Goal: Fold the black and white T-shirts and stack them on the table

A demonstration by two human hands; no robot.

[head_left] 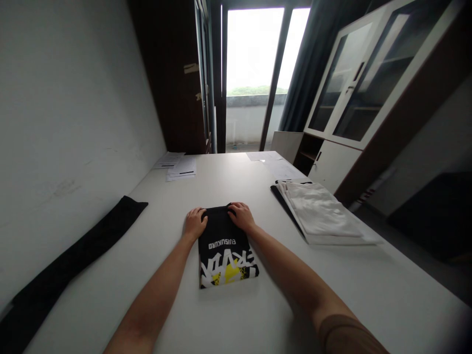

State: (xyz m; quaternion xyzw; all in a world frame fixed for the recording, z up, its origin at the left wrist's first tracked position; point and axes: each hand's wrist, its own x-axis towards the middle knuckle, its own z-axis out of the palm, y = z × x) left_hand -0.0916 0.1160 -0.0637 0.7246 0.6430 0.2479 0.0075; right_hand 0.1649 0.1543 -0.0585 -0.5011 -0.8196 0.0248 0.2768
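Folded black garment (223, 228) lies flat on the white table (217, 322), on the near side of the fingers, its yellow-and-white print (230, 270) farthest from them. Beyond that, I see the left hand (196, 222) and right hand (241, 216) touching its two far corners, fingers loosely bent; whether they pinch the fabric or merely rest there, I cannot tell.

Bright window (254, 49), dark curtain (300, 69), white cabinet (348, 96)
The curtain hangs between window and cabinet, whose upper doors (372, 83) are glazed; one lower door (287, 145) stands open. Papers (182, 167) lie near the wall (73, 98).
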